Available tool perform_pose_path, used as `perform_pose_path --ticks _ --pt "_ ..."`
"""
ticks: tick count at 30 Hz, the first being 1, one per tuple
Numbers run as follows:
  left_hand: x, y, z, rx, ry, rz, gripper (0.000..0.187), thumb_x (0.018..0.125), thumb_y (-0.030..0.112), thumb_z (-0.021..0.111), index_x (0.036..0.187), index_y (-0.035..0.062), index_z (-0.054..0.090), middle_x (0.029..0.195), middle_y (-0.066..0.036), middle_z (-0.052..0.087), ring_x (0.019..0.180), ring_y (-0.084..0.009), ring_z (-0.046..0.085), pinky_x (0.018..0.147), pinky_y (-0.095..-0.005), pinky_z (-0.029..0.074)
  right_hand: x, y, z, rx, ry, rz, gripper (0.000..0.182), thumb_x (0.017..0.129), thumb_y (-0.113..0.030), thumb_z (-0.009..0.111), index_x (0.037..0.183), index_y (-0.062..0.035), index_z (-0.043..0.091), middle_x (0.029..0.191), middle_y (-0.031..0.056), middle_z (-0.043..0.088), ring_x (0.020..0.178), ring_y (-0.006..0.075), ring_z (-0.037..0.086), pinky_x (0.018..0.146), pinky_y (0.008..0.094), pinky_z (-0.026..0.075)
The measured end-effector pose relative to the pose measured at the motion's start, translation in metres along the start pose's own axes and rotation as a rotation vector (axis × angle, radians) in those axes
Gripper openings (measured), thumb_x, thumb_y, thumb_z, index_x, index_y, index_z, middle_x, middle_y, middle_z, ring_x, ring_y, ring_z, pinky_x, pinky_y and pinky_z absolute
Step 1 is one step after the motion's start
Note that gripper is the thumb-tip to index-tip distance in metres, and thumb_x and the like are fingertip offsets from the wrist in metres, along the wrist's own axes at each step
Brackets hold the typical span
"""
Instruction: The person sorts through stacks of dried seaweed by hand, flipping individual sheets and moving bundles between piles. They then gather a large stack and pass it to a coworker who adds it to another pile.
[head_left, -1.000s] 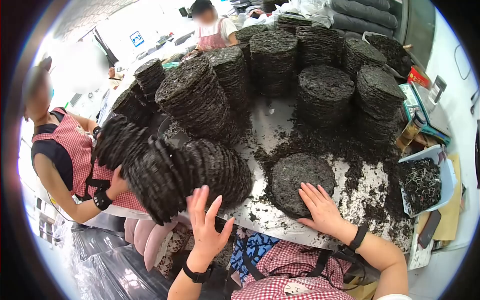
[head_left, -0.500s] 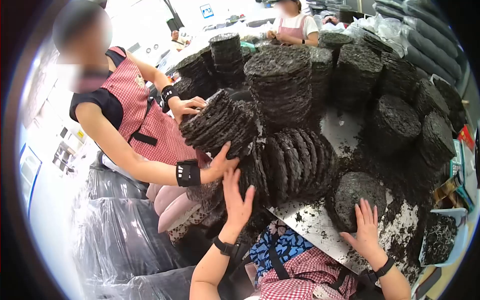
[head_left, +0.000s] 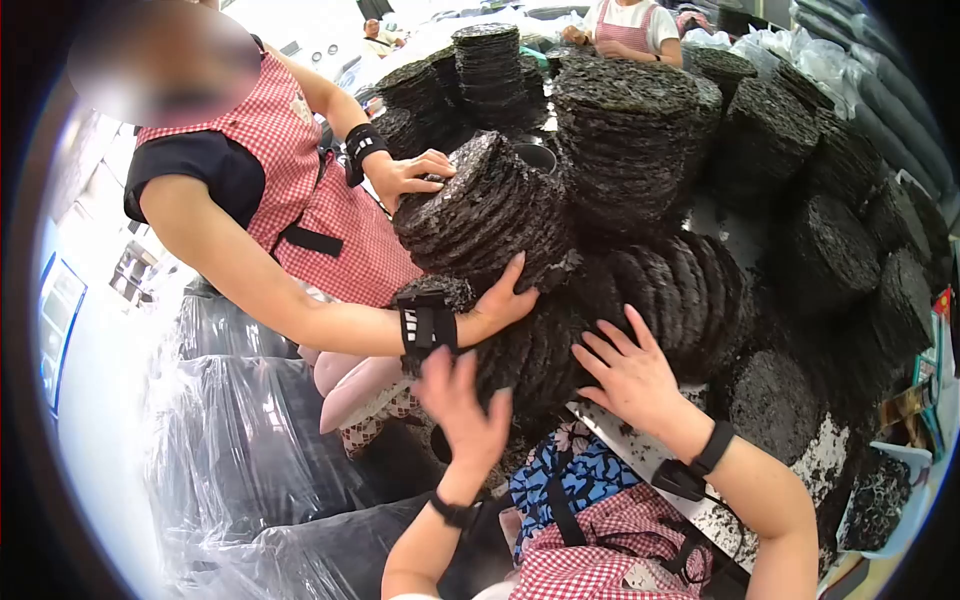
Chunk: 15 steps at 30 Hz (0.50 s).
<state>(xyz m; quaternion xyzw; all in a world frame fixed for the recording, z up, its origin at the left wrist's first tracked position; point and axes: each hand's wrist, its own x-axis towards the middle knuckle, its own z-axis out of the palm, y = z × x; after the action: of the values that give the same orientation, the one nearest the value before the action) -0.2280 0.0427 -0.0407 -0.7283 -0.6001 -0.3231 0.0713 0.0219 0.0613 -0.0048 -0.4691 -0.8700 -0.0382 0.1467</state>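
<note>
Rough, black round sheets that look like dried seaweed lie tipped over in a row (head_left: 690,300) in front of me. My right hand (head_left: 640,385) is open, fingers spread, with its fingertips right at the near side of this row. Just left of the row's near end, my left hand (head_left: 465,415) is open and slightly blurred, beside a co-worker's wristband. Both of the co-worker's hands (head_left: 415,175) grip a tilted stack of the same sheets (head_left: 480,215) above my left hand. Part of the row is hidden behind that stack.
Tall stacks of the black sheets (head_left: 625,140) stand at the back and right. A single flat pile (head_left: 770,400) lies on the crumb-covered metal table (head_left: 825,450). A pale blue bin (head_left: 915,470) is at the right edge; plastic-wrapped bundles (head_left: 260,430) are at left.
My right hand has moved left from the flat pile to the row of sheets. My left hand has drawn slightly down and away. The view has shifted; the co-worker still grips the tilted stack.
</note>
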Motion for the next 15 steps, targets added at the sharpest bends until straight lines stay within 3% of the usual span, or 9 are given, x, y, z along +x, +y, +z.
perform_pose_path --ticks 1,3,4,7,8,11,15 --pt "-0.016 -0.040 0.016 -0.034 0.122 -0.113 0.068 0.084 0.031 0.067 0.140 0.0041 0.039 0.151 -0.019 0.027 0.143 -0.0310 0.020 0.115 -0.0470 0.020 -0.002 0.002 0.001 -0.007 -0.001 0.011 0.052 0.084 -0.040 0.065 0.126 -0.0097 0.059 0.130 0.0078 0.056 0.131 0.0255 0.042 0.119 0.0510 0.012" --pt "-0.028 -0.103 0.063 -0.927 0.421 -0.731 0.063 0.090 0.036 0.063 0.140 0.0065 0.039 0.153 -0.015 0.023 0.140 -0.0318 0.025 0.113 -0.0474 0.025 -0.006 0.004 0.001 -0.042 -0.022 -0.001 0.051 0.084 -0.040 0.065 0.127 -0.0114 0.059 0.133 0.0058 0.055 0.133 0.0246 0.041 0.119 0.0515 0.011" --pt "-0.012 -0.107 0.053 -1.490 0.295 -0.958 0.059 0.095 0.039 0.057 0.142 0.0086 0.038 0.150 -0.012 0.034 0.137 -0.0303 0.034 0.111 -0.0471 0.028 -0.007 0.004 0.001 -0.038 -0.027 0.004 0.051 0.084 -0.039 0.066 0.127 -0.0117 0.059 0.133 0.0056 0.055 0.133 0.0242 0.041 0.119 0.0516 0.011" --pt "-0.012 -0.170 0.080 -2.013 -0.374 -1.269 0.058 0.095 0.041 0.057 0.142 0.0136 0.039 0.143 -0.007 0.047 0.133 -0.0270 0.042 0.111 -0.0465 0.028 -0.010 0.003 -0.001 -0.021 -0.055 0.004 0.050 0.084 -0.037 0.067 0.126 -0.0115 0.060 0.133 0.0051 0.055 0.133 0.0232 0.041 0.119 0.0525 0.010" --pt "-0.014 -0.176 0.088 -1.978 -0.441 -1.204 0.051 0.095 0.041 0.056 0.139 0.0176 0.044 0.136 -0.003 0.056 0.131 -0.0245 0.046 0.110 -0.0485 0.029 -0.009 0.003 -0.002 -0.020 -0.063 0.005 0.049 0.084 -0.037 0.067 0.125 -0.0114 0.060 0.133 0.0050 0.055 0.133 0.0232 0.041 0.119 0.0527 0.010" --pt "0.000 -0.149 0.054 -1.723 -0.356 -1.264 0.043 0.096 0.037 0.056 0.134 0.0186 0.050 0.137 -0.004 0.054 0.130 -0.0259 0.046 0.109 -0.0509 0.029 -0.006 0.006 -0.004 -0.017 -0.073 0.024 0.051 0.082 -0.035 0.069 0.126 -0.0101 0.059 0.134 0.0067 0.054 0.133 0.0233 0.041 0.119 0.0536 0.010" --pt "0.004 -0.151 0.037 -1.756 -0.388 -1.391 0.038 0.094 0.024 0.057 0.130 0.0152 0.051 0.136 -0.005 0.055 0.129 -0.0268 0.047 0.109 -0.0521 0.029 0.006 -0.005 -0.014 0.012 -0.021 0.019 0.054 0.080 -0.033 0.070 0.125 -0.0072 0.057 0.133 0.0100 0.054 0.132 0.0241 0.042 0.118 0.0536 0.014"
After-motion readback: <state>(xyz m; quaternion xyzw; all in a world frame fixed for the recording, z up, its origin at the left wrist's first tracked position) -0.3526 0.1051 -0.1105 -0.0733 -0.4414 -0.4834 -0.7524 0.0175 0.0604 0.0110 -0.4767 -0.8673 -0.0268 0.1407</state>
